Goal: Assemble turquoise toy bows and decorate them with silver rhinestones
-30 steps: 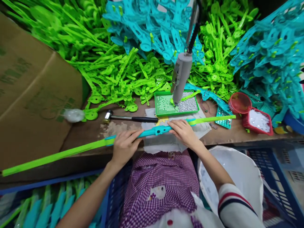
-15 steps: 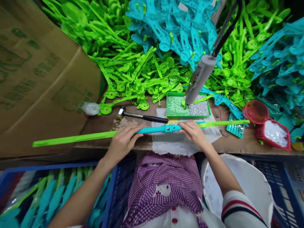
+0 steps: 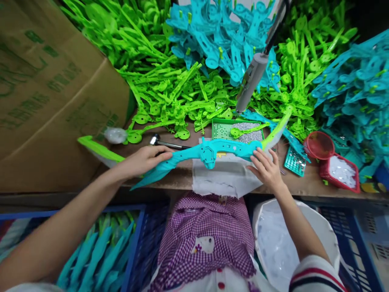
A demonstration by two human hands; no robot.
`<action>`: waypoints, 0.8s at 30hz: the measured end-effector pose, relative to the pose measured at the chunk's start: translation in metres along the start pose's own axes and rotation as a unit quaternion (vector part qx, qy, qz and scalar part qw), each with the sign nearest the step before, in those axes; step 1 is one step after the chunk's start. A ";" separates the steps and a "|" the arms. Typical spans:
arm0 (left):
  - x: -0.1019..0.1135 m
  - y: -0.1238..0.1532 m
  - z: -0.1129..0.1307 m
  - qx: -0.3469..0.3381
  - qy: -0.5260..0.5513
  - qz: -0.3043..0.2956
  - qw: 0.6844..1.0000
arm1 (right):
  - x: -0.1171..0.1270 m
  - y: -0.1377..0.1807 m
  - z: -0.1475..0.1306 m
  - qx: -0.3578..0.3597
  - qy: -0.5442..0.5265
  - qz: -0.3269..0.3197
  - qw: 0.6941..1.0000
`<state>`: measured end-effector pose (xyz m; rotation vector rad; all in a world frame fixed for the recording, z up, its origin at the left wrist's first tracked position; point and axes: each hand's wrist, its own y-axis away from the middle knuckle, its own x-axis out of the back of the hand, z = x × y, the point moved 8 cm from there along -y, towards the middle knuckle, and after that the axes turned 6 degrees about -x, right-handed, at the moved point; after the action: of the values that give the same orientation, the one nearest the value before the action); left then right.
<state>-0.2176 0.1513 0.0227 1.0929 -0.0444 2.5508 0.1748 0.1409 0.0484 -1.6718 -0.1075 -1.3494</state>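
Note:
A toy bow with a blue plastic body (image 3: 209, 154) and bright green limbs spans the space above the bench edge, its broad face turned up. My left hand (image 3: 142, 162) is closed around the left part of the bow, fingers over its top edge. At the right end of the blue body, my right hand (image 3: 267, 168) has its fingers apart, with fingertips touching the bow near the green limb. Behind the bow lies a hammer (image 3: 170, 144), its handle partly hidden. A white cloth (image 3: 212, 182) is spread on the bench below the bow.
A grey electric screwdriver (image 3: 252, 81) hangs over a green tray (image 3: 221, 129) of small metal parts. Green and blue plastic parts (image 3: 170, 81) heap up behind. A cardboard box (image 3: 60, 101) stands left, red containers (image 3: 340, 172) right. Below are a blue crate (image 3: 138, 243) and a white-lined bin (image 3: 304, 211).
The bow has turned from edge-on to show its broad face. My left hand has shifted left with it. My right hand has slid right along the bow and its fingers have spread.

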 end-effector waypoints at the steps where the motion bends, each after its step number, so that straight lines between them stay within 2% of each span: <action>1: -0.005 -0.003 -0.002 0.005 0.036 -0.040 0.999 | 0.000 0.004 0.003 0.012 0.011 -0.002 1.000; 3: -0.018 -0.009 0.000 0.022 0.095 -0.104 0.990 | 0.000 0.005 0.010 0.025 0.018 -0.010 0.999; 6: -0.023 -0.015 0.005 0.063 0.122 -0.146 0.980 | 0.006 -0.010 0.015 0.045 0.019 -0.019 0.999; 8: -0.009 -0.017 0.013 0.051 0.098 -0.141 0.984 | 0.013 -0.024 0.015 0.058 0.018 -0.021 0.998; 10: 0.016 -0.011 0.024 0.002 0.057 -0.118 0.991 | 0.019 -0.037 0.015 0.064 0.013 -0.028 0.997; 13: 0.045 0.017 0.033 -0.065 -0.029 -0.083 0.994 | 0.022 -0.050 0.019 0.051 0.007 -0.046 0.998; 14: 0.050 0.029 0.034 -0.076 -0.068 -0.058 0.993 | 0.022 -0.053 0.020 0.045 0.005 -0.051 0.998; 16: 0.056 0.051 0.038 -0.102 -0.155 0.063 0.981 | 0.020 -0.057 0.021 0.044 0.006 -0.059 0.997; 17: 0.054 0.060 0.040 -0.106 -0.189 0.118 0.969 | 0.020 -0.059 0.022 0.048 0.008 -0.061 0.997; 19: 0.041 0.073 0.045 -0.117 -0.235 0.188 0.947 | 0.020 -0.062 0.021 0.059 0.014 -0.062 0.996; 22: 0.026 0.076 0.052 -0.130 -0.261 0.230 0.928 | 0.022 -0.066 0.021 0.059 0.010 -0.067 0.996; 24: 0.029 0.077 0.053 -0.126 -0.268 0.236 0.926 | 0.023 -0.068 0.023 0.054 0.006 -0.076 0.996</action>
<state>-0.2257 0.0797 0.0888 1.8028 -0.8438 2.4302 0.1605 0.1828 0.1089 -1.5903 -0.3018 -1.4404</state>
